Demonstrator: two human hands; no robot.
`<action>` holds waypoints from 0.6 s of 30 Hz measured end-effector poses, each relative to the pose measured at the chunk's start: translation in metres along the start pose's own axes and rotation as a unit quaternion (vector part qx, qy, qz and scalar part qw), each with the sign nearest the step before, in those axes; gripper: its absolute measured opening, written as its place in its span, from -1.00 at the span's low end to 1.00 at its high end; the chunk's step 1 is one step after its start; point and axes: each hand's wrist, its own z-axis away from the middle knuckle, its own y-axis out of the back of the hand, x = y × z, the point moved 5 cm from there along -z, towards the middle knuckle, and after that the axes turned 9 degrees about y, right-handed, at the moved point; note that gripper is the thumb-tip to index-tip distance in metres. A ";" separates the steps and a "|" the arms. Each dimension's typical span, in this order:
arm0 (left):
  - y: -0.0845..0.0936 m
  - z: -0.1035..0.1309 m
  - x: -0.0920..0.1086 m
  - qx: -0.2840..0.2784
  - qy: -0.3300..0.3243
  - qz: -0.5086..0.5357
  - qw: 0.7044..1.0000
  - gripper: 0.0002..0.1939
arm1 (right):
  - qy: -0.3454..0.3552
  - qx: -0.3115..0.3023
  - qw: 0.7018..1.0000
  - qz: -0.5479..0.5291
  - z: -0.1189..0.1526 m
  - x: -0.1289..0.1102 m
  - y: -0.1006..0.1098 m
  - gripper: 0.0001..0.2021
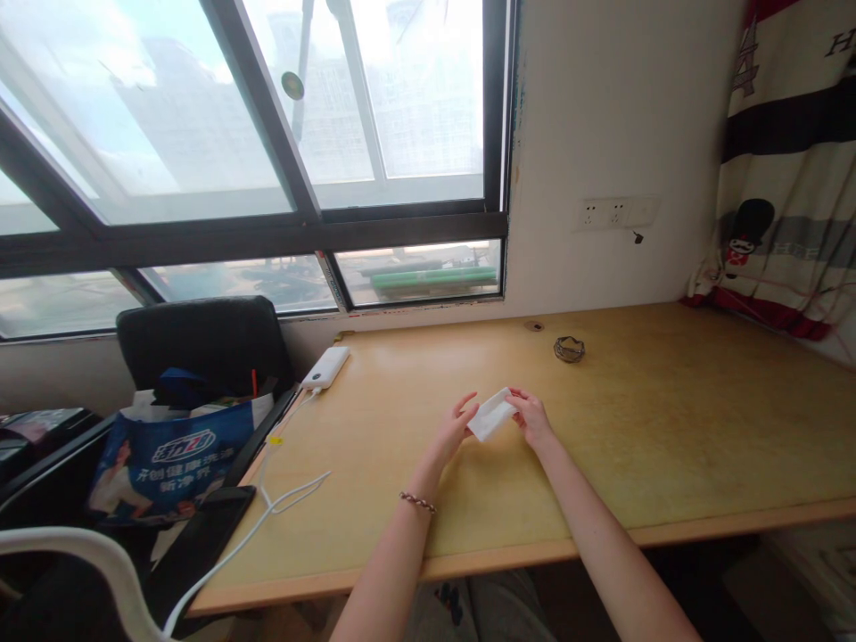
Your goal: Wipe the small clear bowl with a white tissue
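Note:
A small white folded tissue is held between my two hands, just above the middle of the wooden table. My left hand grips its left end, thumb raised at the edge and the other fingers partly hidden behind it. At the upper right corner, my right hand pinches the tissue between thumb and fingers. The sheet slants, its right end farther from me than its left. A braided bracelet circles my left wrist.
On the table, a dark wire coil lies toward the back. A white power bank with a white cable rests along the left edge. Left of the table, a black chair holds a blue bag.

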 end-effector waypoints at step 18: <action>-0.006 -0.001 -0.007 -0.092 -0.060 -0.120 0.987 -0.62 | 0.069 0.010 0.997 -0.029 -0.007 -0.005 0.001 -0.68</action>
